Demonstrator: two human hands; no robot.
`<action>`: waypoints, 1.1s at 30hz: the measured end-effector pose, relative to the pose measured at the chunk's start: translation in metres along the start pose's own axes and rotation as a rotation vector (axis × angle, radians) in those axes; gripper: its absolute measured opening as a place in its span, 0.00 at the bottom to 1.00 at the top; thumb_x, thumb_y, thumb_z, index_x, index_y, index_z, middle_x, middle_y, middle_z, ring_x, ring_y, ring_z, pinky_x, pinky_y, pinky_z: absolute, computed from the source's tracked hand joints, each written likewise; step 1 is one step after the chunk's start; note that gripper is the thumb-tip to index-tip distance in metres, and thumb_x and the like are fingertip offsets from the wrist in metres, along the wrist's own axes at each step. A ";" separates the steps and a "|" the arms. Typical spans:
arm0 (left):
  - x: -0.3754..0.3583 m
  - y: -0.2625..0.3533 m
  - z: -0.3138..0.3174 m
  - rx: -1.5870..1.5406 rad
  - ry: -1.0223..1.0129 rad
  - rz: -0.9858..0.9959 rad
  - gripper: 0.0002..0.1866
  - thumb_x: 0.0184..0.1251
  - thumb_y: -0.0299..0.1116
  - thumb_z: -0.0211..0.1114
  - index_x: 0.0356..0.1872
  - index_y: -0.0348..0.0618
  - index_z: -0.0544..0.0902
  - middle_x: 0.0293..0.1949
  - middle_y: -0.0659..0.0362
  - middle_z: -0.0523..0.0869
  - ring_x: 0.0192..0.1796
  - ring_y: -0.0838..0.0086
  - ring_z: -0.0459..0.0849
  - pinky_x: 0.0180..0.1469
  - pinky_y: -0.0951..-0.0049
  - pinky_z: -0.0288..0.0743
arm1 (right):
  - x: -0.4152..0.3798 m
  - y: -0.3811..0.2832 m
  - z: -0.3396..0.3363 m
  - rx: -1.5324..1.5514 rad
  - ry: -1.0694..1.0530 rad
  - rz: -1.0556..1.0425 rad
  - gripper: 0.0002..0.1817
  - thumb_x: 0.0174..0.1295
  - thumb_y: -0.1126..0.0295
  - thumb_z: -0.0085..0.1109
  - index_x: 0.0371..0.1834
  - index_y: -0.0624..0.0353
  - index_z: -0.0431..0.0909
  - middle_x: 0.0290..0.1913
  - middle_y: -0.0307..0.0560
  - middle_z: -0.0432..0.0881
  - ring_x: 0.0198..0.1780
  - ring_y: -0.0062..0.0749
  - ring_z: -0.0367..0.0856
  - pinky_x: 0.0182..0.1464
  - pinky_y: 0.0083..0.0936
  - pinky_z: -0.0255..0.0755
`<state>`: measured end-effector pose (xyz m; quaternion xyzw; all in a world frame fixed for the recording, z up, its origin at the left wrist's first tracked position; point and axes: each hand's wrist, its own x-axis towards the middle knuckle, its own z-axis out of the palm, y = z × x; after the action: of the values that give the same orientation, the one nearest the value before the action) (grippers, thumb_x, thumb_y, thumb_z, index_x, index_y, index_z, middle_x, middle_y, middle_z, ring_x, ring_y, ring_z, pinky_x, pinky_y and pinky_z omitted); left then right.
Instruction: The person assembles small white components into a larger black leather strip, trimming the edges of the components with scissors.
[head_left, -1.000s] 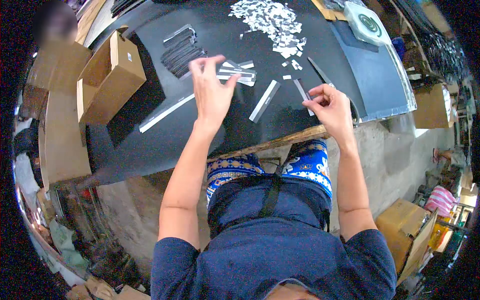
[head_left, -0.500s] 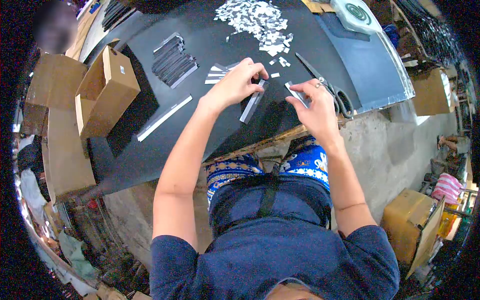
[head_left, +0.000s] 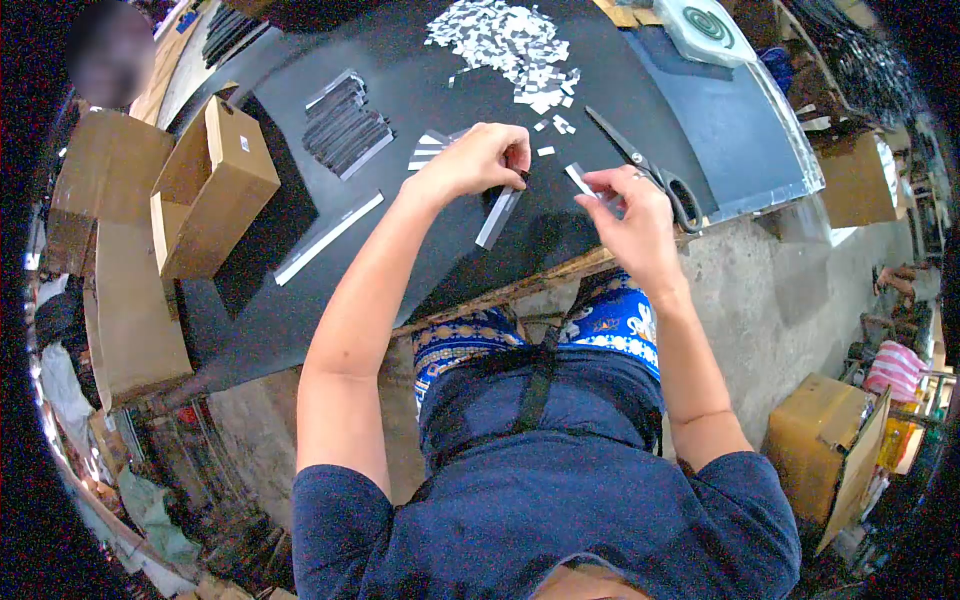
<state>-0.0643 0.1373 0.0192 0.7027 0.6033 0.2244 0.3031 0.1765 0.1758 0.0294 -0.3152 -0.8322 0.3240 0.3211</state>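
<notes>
My left hand (head_left: 487, 160) is closed in a pinch over the upper end of a grey-and-black strip (head_left: 497, 220), which slants down toward the table's near edge. Thumb and fingers of my right hand (head_left: 637, 205) are closed on a short white-edged strip (head_left: 577, 180); part of it is hidden by the fingers. Just beyond the right hand lie black scissors (head_left: 650, 170), blades pointing away. Several white-and-dark strips (head_left: 430, 150) fan out beside my left wrist. A small white piece (head_left: 546, 151) rests between the hands.
A heap of small white and dark pieces (head_left: 510, 50) covers the table's far side. To the left are a stack of dark strips (head_left: 345, 125), one long white strip (head_left: 330, 238) and an open cardboard box (head_left: 235, 165). A mosquito coil in plastic (head_left: 708, 28) sits at far right.
My left hand's fingers have curled in more around the strip's upper end. My right hand has shifted only slightly, still pinching its short strip.
</notes>
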 end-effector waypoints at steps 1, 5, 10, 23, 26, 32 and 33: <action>-0.003 0.002 0.001 -0.068 0.048 -0.006 0.13 0.46 0.29 0.75 0.32 0.42 0.80 0.30 0.59 0.81 0.33 0.73 0.80 0.38 0.71 0.74 | 0.000 -0.002 0.004 -0.002 0.002 -0.001 0.12 0.51 0.75 0.68 0.40 0.62 0.81 0.36 0.52 0.82 0.41 0.46 0.81 0.44 0.34 0.74; -0.029 0.017 -0.002 -0.291 0.209 -0.103 0.12 0.51 0.27 0.73 0.39 0.44 0.86 0.30 0.63 0.82 0.33 0.79 0.80 0.38 0.75 0.74 | -0.001 -0.010 0.024 0.087 -0.018 -0.043 0.20 0.51 0.72 0.70 0.47 0.62 0.78 0.40 0.51 0.82 0.44 0.42 0.82 0.46 0.32 0.75; -0.068 0.029 0.020 -0.691 0.582 -0.085 0.07 0.62 0.22 0.66 0.41 0.38 0.86 0.33 0.65 0.81 0.35 0.82 0.79 0.40 0.82 0.72 | 0.004 -0.019 0.046 0.246 -0.029 -0.032 0.14 0.51 0.72 0.69 0.42 0.61 0.81 0.38 0.50 0.84 0.44 0.39 0.83 0.45 0.30 0.75; -0.119 0.030 0.060 -0.035 0.823 -0.207 0.14 0.49 0.23 0.73 0.40 0.42 0.88 0.35 0.57 0.86 0.39 0.70 0.81 0.43 0.73 0.75 | 0.009 -0.012 0.071 0.059 -0.178 -0.356 0.07 0.50 0.81 0.64 0.33 0.60 0.82 0.34 0.47 0.81 0.42 0.41 0.78 0.44 0.33 0.72; -0.121 0.029 0.066 -0.004 0.848 -0.200 0.14 0.49 0.23 0.73 0.40 0.43 0.88 0.34 0.57 0.86 0.39 0.69 0.81 0.43 0.73 0.75 | 0.005 -0.011 0.073 0.113 -0.151 -0.321 0.08 0.48 0.80 0.63 0.33 0.60 0.81 0.36 0.49 0.80 0.46 0.45 0.77 0.50 0.37 0.71; -0.122 0.028 0.066 0.002 0.868 -0.175 0.15 0.49 0.24 0.73 0.42 0.43 0.88 0.34 0.57 0.86 0.40 0.69 0.82 0.43 0.72 0.75 | 0.006 -0.014 0.070 0.069 -0.152 -0.323 0.10 0.50 0.81 0.64 0.37 0.60 0.83 0.37 0.47 0.82 0.45 0.42 0.78 0.47 0.33 0.73; -0.122 0.029 0.066 0.007 0.866 -0.183 0.15 0.49 0.24 0.73 0.42 0.43 0.88 0.34 0.57 0.86 0.40 0.69 0.82 0.43 0.72 0.75 | 0.005 -0.013 0.070 0.072 -0.155 -0.323 0.10 0.50 0.81 0.64 0.37 0.60 0.83 0.37 0.47 0.82 0.45 0.42 0.78 0.47 0.33 0.73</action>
<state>-0.0196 0.0043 -0.0012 0.4887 0.7351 0.4683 0.0385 0.1171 0.1483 -0.0003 -0.1398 -0.8822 0.3209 0.3148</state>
